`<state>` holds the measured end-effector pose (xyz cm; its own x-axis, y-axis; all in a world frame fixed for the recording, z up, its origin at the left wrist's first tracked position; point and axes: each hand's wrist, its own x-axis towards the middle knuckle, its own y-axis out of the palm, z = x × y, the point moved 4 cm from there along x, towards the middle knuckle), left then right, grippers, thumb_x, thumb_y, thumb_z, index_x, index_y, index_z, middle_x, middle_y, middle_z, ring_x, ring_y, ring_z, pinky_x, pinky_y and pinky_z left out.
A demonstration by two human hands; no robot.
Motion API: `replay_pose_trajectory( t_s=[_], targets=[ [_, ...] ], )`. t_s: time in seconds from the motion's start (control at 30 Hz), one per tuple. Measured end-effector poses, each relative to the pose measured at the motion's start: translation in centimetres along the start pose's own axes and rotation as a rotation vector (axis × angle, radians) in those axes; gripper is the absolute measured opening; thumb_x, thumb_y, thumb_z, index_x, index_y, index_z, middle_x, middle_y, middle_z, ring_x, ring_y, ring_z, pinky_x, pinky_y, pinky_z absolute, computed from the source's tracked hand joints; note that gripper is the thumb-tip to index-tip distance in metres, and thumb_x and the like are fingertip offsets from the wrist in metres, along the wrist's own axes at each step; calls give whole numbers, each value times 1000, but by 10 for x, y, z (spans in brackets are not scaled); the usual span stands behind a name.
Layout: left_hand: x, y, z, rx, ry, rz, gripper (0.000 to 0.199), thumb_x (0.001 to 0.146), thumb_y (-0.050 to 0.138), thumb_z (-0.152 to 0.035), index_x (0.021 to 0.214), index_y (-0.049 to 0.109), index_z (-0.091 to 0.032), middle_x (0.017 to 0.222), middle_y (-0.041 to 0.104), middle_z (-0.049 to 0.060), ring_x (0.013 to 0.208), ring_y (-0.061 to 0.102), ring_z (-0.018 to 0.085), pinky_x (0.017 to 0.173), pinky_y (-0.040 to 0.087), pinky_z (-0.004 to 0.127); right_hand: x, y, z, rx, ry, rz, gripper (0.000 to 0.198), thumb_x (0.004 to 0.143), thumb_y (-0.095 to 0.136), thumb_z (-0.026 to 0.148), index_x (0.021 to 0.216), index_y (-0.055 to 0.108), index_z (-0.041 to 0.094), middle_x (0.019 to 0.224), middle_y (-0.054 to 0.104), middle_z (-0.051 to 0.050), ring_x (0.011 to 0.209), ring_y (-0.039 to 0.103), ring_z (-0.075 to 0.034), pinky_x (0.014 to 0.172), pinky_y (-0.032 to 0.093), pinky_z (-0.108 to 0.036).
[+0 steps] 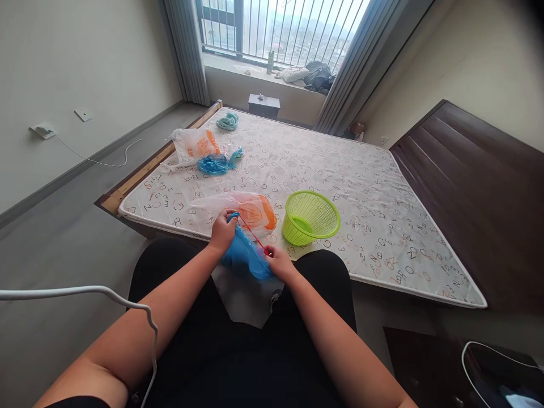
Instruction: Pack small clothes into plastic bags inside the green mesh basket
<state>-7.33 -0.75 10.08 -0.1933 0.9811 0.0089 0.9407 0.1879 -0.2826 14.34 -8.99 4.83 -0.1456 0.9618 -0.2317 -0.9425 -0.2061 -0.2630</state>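
Observation:
A blue plastic bag point(246, 253) hangs between my hands, above the gap between my knees. My left hand point(224, 229) is closed on the bunched top of the bag. A thin red drawstring point(254, 232) runs taut from near that bunch down to my right hand point(278, 263), whose fingers pinch its red end. Just beyond my hands, a clear plastic bag with orange print point(253, 212) lies on the mattress point(272, 173). Right of it stands a green plastic basket point(311, 218) with mesh sides; nothing shows inside it.
Farther back lie another orange-printed bag point(193, 146), a crumpled blue bag point(215, 164) and a teal bundle point(228, 121). A white cable point(106, 290) crosses over my left arm. The wooden bed rail point(140, 174) edges the mattress at left; a dark headboard point(471, 187) stands right.

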Motion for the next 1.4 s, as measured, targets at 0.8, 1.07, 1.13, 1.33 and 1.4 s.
replay_pose_trajectory(
  t_s=[0.8,1.07,1.13,1.33,1.4],
  targets=[
    [13,-8,-1,101,3,93,43,73,65,-21,116,65,-19,95,74,5,88,70,22,87,53,36,10,-28,-5,479,15,-451,46,74,75,63,82,53,23,64,51,7,53,44,-11,54,36,-26],
    [-32,40,-12,393,413,729,44,86,73,-43,127,72,-24,137,69,9,134,57,30,120,30,49,8,-17,5,550,-56,-290,44,77,79,59,85,57,22,65,60,5,49,48,-9,50,37,-24],
    [-39,48,-4,336,371,890,48,87,73,-45,130,71,-23,126,75,8,120,66,28,108,44,40,8,-15,6,557,-76,-261,45,76,80,59,86,58,22,66,61,5,48,47,-8,49,37,-23],
    [-38,56,12,302,205,917,35,90,66,-46,106,79,-18,79,74,3,71,65,18,65,46,26,8,-12,5,609,-50,-217,51,71,83,64,89,59,23,64,60,6,40,34,-7,39,33,-24],
    [-36,56,10,225,142,890,36,90,64,-50,96,77,-17,70,69,2,62,60,15,57,43,24,8,-13,5,592,-38,-219,51,72,81,66,91,61,23,66,62,5,39,33,-6,38,31,-24]
  ],
)
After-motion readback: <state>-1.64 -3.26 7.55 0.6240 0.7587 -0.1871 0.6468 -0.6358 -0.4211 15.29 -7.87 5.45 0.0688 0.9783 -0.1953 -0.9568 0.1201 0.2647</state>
